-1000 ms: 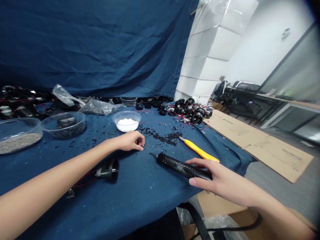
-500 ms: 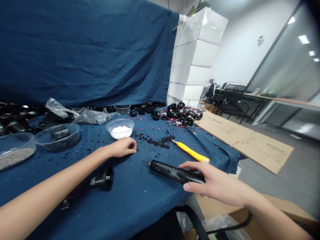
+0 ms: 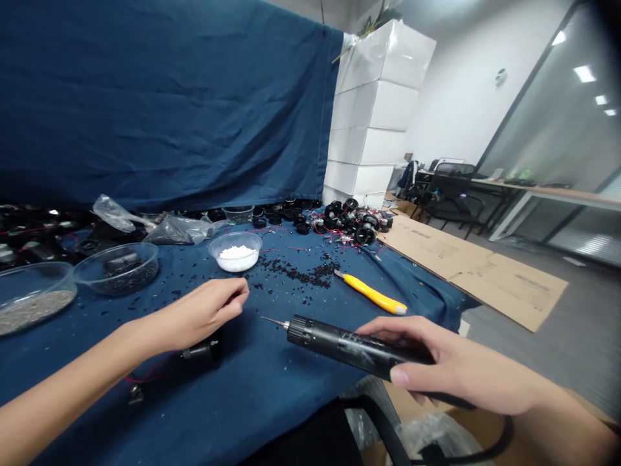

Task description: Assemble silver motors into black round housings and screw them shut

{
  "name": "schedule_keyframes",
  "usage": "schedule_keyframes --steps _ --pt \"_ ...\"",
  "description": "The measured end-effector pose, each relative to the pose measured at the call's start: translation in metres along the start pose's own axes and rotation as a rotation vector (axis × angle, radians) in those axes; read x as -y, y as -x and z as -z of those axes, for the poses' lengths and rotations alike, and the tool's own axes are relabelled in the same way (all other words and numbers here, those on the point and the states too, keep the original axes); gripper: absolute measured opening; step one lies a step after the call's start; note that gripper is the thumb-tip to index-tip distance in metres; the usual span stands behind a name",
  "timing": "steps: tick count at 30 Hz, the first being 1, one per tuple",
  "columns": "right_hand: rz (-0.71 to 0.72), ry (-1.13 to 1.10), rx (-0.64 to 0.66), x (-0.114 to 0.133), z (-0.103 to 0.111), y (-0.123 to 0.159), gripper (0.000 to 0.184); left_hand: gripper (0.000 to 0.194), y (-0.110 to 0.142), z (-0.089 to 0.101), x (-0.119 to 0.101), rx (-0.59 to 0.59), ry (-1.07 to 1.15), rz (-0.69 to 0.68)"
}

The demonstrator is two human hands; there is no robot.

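My right hand (image 3: 436, 362) is wrapped around a black electric screwdriver (image 3: 339, 343), whose thin bit points left over the cloth. My left hand (image 3: 208, 310) is closed, its fingers curled together; whatever lies between them, if anything, is hidden. Just below that hand lies a black cup-shaped housing (image 3: 201, 351) with red wires, partly covered by the hand. A small metal part (image 3: 136, 393) sits by the wire ends. Behind the left hand stands a clear bowl (image 3: 236, 259) of white bits. Small black pieces (image 3: 310, 272) are scattered to its right.
A yellow-handled cutter (image 3: 373, 294) lies right of the black pieces. Clear tubs (image 3: 116, 285) stand at left, plastic bags (image 3: 179, 230) behind them. A heap of black housings (image 3: 356, 220) sits at the back, before stacked white boxes (image 3: 373, 142). Cardboard (image 3: 485, 272) lies at right.
My left hand has drawn back from beside the bowl toward the black housing and now partly covers it. The screwdriver, still in my right hand, has come slightly nearer.
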State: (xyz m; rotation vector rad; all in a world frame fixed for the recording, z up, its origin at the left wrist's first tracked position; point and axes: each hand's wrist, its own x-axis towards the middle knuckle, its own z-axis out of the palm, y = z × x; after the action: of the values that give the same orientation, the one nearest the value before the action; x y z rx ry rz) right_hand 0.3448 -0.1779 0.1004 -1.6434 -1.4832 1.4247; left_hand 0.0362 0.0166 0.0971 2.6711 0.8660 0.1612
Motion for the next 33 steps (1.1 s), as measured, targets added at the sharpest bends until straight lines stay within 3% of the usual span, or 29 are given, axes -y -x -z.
schedule_keyframes --steps 5,14,29,33 --pt "0.039 -0.006 0.075 0.009 -0.007 0.007 0.067 0.027 0.037 -0.002 -0.014 -0.03 0.107 0.059" --pt "0.071 0.046 0.049 0.017 -0.02 0.005 0.065 0.034 0.061 -0.012 -0.016 -0.142 0.508 0.158" --pt "0.042 0.015 0.069 0.018 -0.024 -0.003 0.068 0.037 0.063 -0.019 -0.033 -0.314 0.472 0.188" --pt "0.047 0.042 0.048 0.019 -0.024 -0.001 0.067 0.034 0.062 -0.02 -0.032 -0.252 0.491 0.179"
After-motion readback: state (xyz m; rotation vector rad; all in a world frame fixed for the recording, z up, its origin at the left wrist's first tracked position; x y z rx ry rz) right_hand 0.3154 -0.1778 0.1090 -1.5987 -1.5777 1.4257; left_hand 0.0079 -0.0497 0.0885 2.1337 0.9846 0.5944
